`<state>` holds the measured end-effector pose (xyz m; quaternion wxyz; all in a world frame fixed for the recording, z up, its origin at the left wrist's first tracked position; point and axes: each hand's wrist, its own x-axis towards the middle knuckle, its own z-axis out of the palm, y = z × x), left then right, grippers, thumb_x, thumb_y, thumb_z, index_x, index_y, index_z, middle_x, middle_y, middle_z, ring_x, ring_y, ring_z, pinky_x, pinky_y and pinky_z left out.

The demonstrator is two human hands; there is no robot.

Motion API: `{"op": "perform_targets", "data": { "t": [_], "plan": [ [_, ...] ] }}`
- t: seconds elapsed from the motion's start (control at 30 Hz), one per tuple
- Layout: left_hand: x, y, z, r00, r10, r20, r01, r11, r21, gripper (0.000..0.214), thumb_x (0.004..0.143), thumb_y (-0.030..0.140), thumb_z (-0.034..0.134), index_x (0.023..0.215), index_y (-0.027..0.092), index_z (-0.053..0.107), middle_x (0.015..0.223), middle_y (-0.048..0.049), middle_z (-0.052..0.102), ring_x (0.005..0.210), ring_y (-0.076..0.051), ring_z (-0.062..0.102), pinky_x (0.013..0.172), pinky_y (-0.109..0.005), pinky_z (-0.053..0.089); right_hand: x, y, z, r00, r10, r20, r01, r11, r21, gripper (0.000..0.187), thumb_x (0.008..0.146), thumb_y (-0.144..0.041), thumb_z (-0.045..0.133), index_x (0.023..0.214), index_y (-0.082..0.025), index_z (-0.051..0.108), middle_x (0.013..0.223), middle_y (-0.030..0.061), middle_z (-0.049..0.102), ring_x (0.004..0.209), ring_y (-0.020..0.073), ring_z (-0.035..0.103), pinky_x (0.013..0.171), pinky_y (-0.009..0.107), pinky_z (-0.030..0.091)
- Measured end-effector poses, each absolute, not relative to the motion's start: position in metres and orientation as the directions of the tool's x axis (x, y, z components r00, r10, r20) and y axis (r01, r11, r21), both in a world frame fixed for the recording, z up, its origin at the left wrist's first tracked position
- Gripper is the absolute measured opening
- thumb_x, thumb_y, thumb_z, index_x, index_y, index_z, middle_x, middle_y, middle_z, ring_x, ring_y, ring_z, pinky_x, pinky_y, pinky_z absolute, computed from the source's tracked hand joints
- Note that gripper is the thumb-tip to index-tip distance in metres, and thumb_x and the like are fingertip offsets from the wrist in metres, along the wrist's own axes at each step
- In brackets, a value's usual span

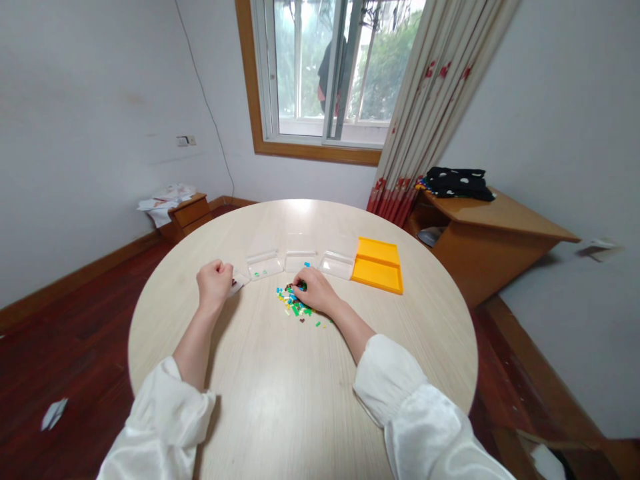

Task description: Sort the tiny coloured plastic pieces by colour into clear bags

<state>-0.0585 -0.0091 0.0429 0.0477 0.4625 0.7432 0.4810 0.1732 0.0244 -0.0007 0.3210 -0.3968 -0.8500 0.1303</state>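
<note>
On the round table, a loose pile of small toy building bricks [296,308] in green, blue, yellow, white and brown lies spread out. My right hand [314,290] rests over the pile's upper right side, fingers curled down and closed among the bricks; anything between the fingertips is hidden. My left hand [215,283] is a closed fist, and its contents, if any, do not show. It stands beside a small clear tray [241,283] with brown pieces, partly covering it. A second clear tray [265,265] holds a few green pieces. A blue brick [307,265] shows just beyond my right hand.
Two more clear trays [300,259] [337,265] continue the row toward an opened yellow case [377,270]. Past the round table [280,400], a wooden desk [480,220] with black cloth stands right, a small cabinet [193,213] with papers left. A window and curtain [440,87] are ahead.
</note>
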Motion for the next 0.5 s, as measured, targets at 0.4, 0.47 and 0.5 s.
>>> {"op": "perform_targets", "data": {
  "t": [0.4,0.47,0.5],
  "plan": [
    [-0.0645,-0.0076,0.0355,-0.501,0.766,0.404,0.753,0.155,0.639,0.031,0.067,0.015,0.05,0.047,0.02,0.027,0.04,0.0057,0.03,0.046,-0.011,0.032,0.051,-0.025,0.021,0.1718,0.0237,0.0028,-0.367,0.823,0.433,0.582,0.567,-0.583,0.009,0.082,-0.015,0.051,0.08,-0.018,0.059,0.076,0.0014,0.063,0.072,0.0129,0.057,0.071,0.025,0.043],
    [-0.0649,-0.008,0.0348,-0.49,0.769,0.41,0.762,0.149,0.63,0.031,0.068,0.017,0.051,0.048,0.021,0.028,0.041,0.0054,0.032,0.047,-0.011,0.033,0.052,-0.025,0.021,0.1721,0.0247,0.0019,-0.362,0.822,0.439,0.576,0.568,-0.588,0.009,0.083,-0.015,0.051,0.08,-0.018,0.059,0.077,0.0019,0.064,0.073,0.0132,0.058,0.073,0.025,0.044],
    [-0.0651,-0.0081,0.0345,-0.486,0.771,0.411,0.764,0.146,0.628,0.031,0.069,0.019,0.052,0.048,0.021,0.029,0.042,0.0052,0.033,0.047,-0.012,0.034,0.052,-0.025,0.021,0.1723,0.0253,0.0012,-0.362,0.819,0.445,0.572,0.572,-0.587,0.009,0.083,-0.015,0.05,0.081,-0.018,0.059,0.078,0.0023,0.064,0.074,0.0135,0.059,0.074,0.026,0.044]
  ]
}}
